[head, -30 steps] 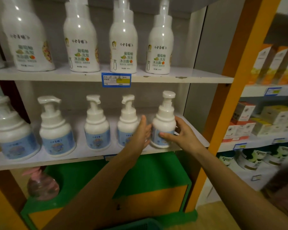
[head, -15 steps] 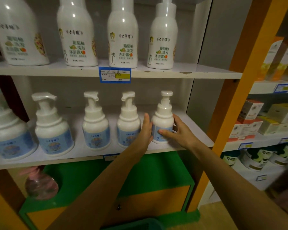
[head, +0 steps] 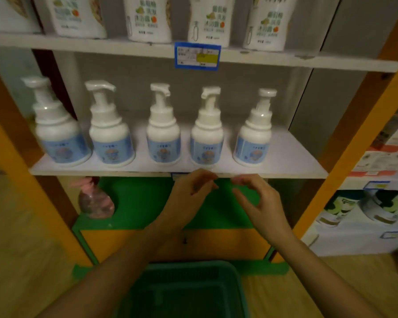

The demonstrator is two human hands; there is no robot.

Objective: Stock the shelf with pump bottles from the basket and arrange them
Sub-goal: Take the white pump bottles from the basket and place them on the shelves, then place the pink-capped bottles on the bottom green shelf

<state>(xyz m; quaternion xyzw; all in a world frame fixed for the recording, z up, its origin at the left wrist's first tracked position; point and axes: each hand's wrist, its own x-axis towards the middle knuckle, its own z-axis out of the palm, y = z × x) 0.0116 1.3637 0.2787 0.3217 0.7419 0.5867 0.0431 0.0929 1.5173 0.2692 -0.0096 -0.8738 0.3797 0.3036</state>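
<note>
Several white pump bottles with blue labels stand in a row on the white middle shelf (head: 294,166); the rightmost pump bottle (head: 253,138) stands upright near the shelf's right end, with another pump bottle (head: 207,138) to its left. My left hand (head: 189,198) and my right hand (head: 260,203) hover just below the shelf's front edge, both empty with fingers curled and apart, touching no bottle. The green basket (head: 184,271) sits on the floor below my arms; its inside looks dark.
Taller white bottles (head: 147,17) line the upper shelf, with a blue price tag (head: 197,56) on its edge. A pink pump bottle (head: 94,200) stands on the green base shelf. An orange post (head: 345,148) separates a neighbouring rack of boxes (head: 384,154).
Both hands have let go of the rightmost bottle and pulled back below the shelf edge. The view has tilted down, bringing the basket into sight.
</note>
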